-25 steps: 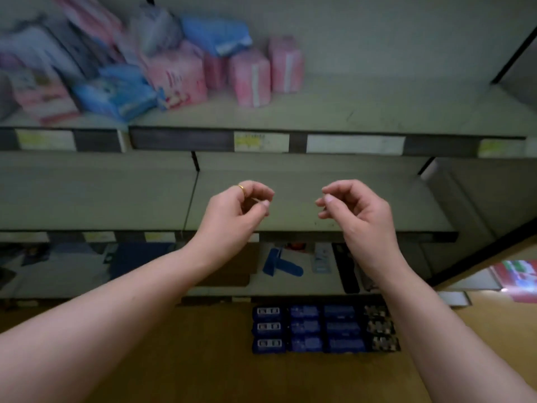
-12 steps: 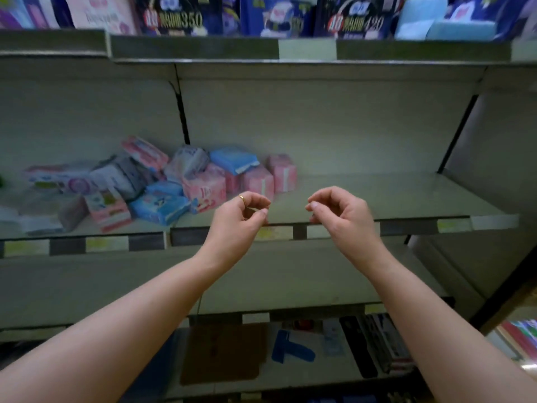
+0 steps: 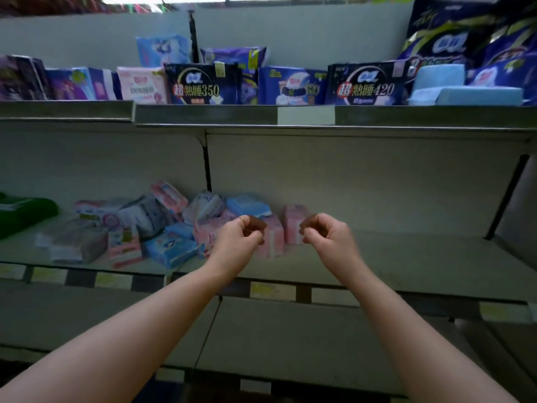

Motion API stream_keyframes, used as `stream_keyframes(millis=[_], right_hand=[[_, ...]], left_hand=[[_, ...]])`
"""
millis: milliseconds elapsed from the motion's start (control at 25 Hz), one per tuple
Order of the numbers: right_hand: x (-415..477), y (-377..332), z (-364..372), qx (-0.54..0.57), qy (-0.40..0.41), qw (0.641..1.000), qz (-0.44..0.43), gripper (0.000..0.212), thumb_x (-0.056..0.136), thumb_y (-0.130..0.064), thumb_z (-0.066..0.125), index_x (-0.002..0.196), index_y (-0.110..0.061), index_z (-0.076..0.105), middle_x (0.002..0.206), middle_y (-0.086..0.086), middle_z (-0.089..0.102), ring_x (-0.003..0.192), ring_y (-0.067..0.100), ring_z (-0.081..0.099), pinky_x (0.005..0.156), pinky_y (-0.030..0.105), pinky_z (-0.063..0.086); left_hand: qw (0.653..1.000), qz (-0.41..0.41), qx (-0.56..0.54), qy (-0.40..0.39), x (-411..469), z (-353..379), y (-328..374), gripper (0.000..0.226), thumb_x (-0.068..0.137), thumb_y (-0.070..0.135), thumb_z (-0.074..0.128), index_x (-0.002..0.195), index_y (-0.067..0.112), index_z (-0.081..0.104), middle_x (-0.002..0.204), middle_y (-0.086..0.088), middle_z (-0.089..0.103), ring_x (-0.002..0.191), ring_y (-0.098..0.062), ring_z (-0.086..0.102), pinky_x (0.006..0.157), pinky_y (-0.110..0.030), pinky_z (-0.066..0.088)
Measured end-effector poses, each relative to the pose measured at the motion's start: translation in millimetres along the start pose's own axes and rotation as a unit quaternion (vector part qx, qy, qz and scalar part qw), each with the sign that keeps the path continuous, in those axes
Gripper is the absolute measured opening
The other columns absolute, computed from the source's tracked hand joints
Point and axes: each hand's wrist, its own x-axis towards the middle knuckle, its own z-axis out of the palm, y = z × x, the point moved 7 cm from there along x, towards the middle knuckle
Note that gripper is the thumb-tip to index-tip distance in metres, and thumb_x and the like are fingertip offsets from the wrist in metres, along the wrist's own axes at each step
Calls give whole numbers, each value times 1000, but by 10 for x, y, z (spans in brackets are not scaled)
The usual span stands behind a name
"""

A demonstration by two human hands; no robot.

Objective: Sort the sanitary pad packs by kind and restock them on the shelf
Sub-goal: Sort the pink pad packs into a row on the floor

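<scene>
Tilted upward since earlier, revealing top-shelf packs point(image 3: 203, 85). Left hand point(image 3: 239, 238), right hand point(image 3: 327, 235): fingers curled, holding nothing, poised to reach. Pad packs point(image 3: 162, 228): unsorted heap behind and left of left hand, awaiting sorting along shelf point(image 3: 421, 257) rightward of right hand

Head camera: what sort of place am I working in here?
Most likely a shop aisle: metal shelves with label strips along their front edges, branded pad packs lined up facing out above, and a loose pile of pink and blue packs below them.
</scene>
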Motion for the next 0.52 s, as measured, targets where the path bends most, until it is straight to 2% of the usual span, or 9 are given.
stream_keyframes(millis=[80, 160, 240, 320, 400, 520], right_hand=[[123, 99, 43, 2, -8, 1000, 15, 27, 82, 1, 57, 69, -22, 60, 79, 14, 65, 79, 33, 61, 76, 39, 50], [218, 187, 109, -12, -6, 999, 32, 23, 83, -2, 58, 70, -20, 60, 78, 9, 63, 77, 23, 57, 70, 27, 43], [335, 276, 203, -36, -13, 998, 43, 14, 84, -6, 59, 74, -16, 60, 81, 6, 62, 79, 18, 55, 69, 24, 39], [466, 403, 342, -56, -28, 997, 50, 3, 83, -9, 63, 85, -10, 61, 86, 6, 59, 82, 19, 54, 66, 23, 36], [592, 596, 530, -101, -50, 991, 78, 28, 83, -16, 67, 105, -3, 56, 100, 9, 56, 87, 18, 50, 67, 22, 33], [792, 929, 875, -144, -73, 976, 145, 65, 81, -28, 70, 132, -4, 37, 125, 12, 45, 108, 21, 47, 76, 21, 35]], left_hand=[[1000, -9, 13, 5, 82, 37, -36, 19, 86, -1, 53, 92, 15, 62, 78, 4, 62, 74, -8, 60, 69, -18, 50], [1000, -23, 14, 3, 197, 76, -126, 21, 85, -3, 52, 94, 14, 62, 79, 3, 61, 73, -7, 58, 66, -14, 47], [999, -46, -4, 6, 343, 120, -255, 19, 86, -1, 54, 87, 17, 61, 78, 3, 59, 73, -11, 58, 69, -21, 48], [998, -68, 15, 9, 504, 163, -438, 18, 87, 5, 56, 85, 21, 60, 83, 2, 61, 83, -19, 61, 80, -30, 50], [997, -62, 41, -6, 647, 217, -593, 14, 89, 8, 55, 95, 17, 62, 97, -2, 63, 94, -19, 60, 87, -30, 49], [996, -52, 67, -30, 911, 259, -845, 17, 90, 9, 53, 104, 12, 63, 105, -4, 64, 97, -16, 59, 83, -17, 43]])
